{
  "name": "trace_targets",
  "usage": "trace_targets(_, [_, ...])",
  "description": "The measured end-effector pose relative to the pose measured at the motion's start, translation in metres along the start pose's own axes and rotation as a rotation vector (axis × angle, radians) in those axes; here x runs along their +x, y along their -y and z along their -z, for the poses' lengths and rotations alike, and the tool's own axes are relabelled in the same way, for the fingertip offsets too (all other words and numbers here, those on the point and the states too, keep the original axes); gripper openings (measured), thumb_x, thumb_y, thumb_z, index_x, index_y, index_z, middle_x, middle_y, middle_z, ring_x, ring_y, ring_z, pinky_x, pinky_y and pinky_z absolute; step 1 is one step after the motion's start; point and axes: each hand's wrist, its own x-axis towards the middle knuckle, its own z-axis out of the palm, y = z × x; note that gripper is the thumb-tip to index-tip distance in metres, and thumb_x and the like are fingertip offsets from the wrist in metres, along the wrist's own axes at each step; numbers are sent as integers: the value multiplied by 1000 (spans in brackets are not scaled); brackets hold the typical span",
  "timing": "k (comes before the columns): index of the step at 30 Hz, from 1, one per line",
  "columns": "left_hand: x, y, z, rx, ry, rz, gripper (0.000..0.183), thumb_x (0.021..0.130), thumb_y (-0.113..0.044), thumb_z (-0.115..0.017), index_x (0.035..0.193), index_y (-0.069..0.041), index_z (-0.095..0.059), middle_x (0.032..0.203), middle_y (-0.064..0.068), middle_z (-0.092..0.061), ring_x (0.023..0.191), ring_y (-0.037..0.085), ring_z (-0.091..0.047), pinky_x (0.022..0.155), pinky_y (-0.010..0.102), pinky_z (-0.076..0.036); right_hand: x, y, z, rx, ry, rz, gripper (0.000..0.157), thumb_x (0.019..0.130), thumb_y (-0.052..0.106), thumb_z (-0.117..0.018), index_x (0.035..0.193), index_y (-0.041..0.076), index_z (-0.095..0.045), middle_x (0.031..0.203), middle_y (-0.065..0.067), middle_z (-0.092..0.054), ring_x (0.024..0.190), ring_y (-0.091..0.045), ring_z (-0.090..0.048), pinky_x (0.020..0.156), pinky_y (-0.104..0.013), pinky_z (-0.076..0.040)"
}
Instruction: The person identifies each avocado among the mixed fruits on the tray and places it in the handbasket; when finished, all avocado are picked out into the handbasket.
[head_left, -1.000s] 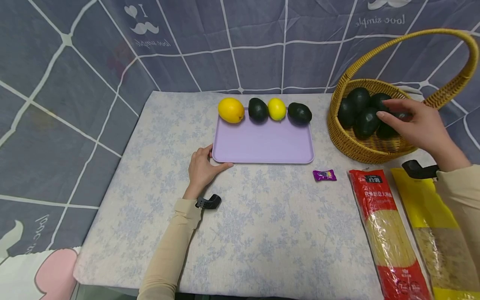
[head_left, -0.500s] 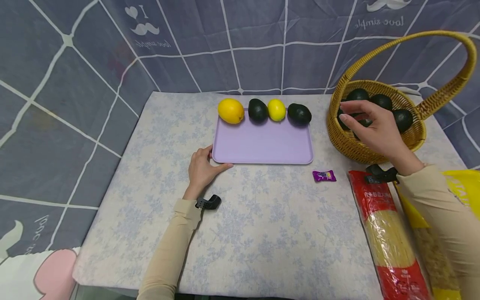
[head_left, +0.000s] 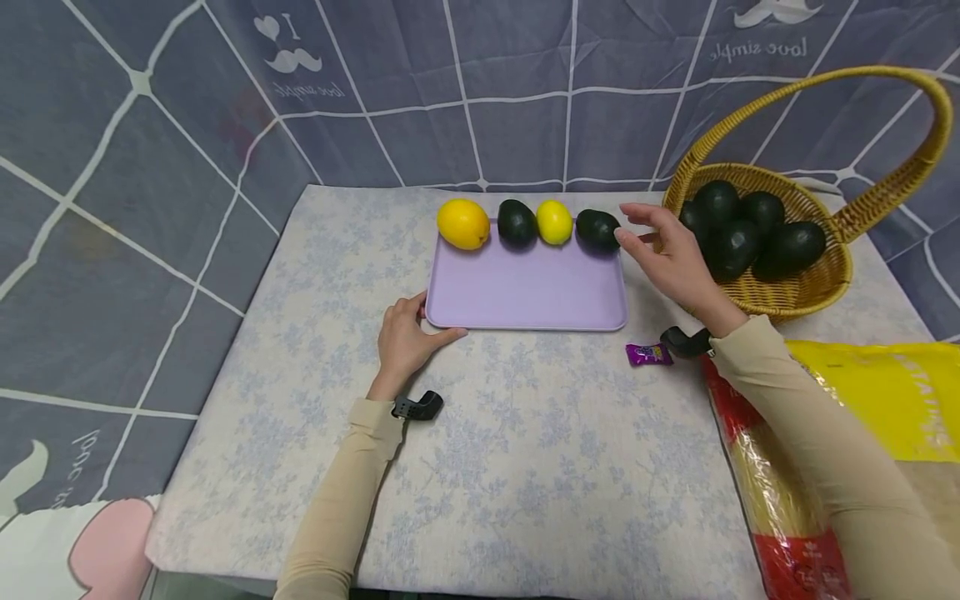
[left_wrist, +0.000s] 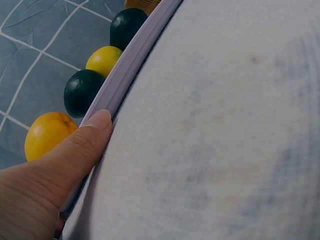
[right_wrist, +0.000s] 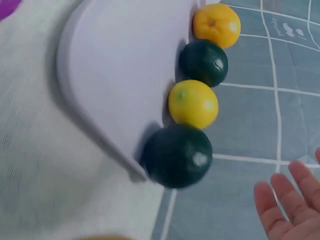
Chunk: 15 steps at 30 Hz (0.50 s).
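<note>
A lilac tray (head_left: 525, 292) lies on the table. Along its far edge sit an orange (head_left: 462, 223), an avocado (head_left: 517, 224), a lemon (head_left: 554, 222) and a second avocado (head_left: 597, 231). My left hand (head_left: 403, 340) holds the tray's near left corner, its thumb (left_wrist: 92, 135) along the front rim and its fingers at the left side. My right hand (head_left: 678, 262) is at the tray's right end with nothing in it, thumb and index finger parted beside the right avocado. In the right wrist view its fingers (right_wrist: 295, 210) appear apart from that fruit.
A wicker basket (head_left: 832, 287) with a tall handle stands at the right, holding several avocados (head_left: 731, 246). A purple-wrapped candy (head_left: 648, 355) lies right of the tray. Under the right forearm are a red noodle packet (head_left: 798, 554) and a yellow pasta bag (head_left: 885, 392). A tiled-pattern cloth hangs behind.
My right hand has moved left from over the basket to the right-hand avocado on the tray. The left hand and the tray have stayed in place.
</note>
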Motion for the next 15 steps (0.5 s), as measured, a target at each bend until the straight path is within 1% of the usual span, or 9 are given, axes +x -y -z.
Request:
trace_targets(3, [0, 0, -1, 2, 2, -2, 87, 69, -50, -82, 138, -7, -50, 87, 7, -46, 79, 24, -36, 64, 34, -27, 8, -2, -8, 32, 11, -44, 55, 96, 37, -54, 141, 6, -42, 142, -9, -42, 128, -24, -38, 99, -45, -35])
trace_targets(6, [1, 0, -2, 4, 8, -1, 87, 69, -50, -81, 138, -8, -50, 87, 7, -45, 79, 24, -36, 63, 33, -27, 13, -6, -13, 49, 37, -88, 62, 97, 39, -53, 145, 5, -34, 147, -11, -33, 133, -27, -30, 103, -48, -29])
trace_targets(11, [1, 0, -2, 5, 11, 10, 88, 69, -51, -81, 139, -9, -49, 88, 7, -45, 80, 24, -36, 64, 34, -27, 25, -15, -21, 20, 85, -173, 73, 95, 46, -53, 150, 9, -24, 152, -14, -21, 138, -31, -20, 107, -50, -20])
trace_targets(15, [1, -1, -3, 7, 1, 9, 88, 68, -50, -82, 138, -8, -49, 88, 7, -45, 80, 24, -36, 64, 34, -26, 33, -25, -27, -14, 105, -227, 79, 93, 49, -54, 152, 10, -19, 154, -15, -16, 139, -31, -16, 109, -50, -15])
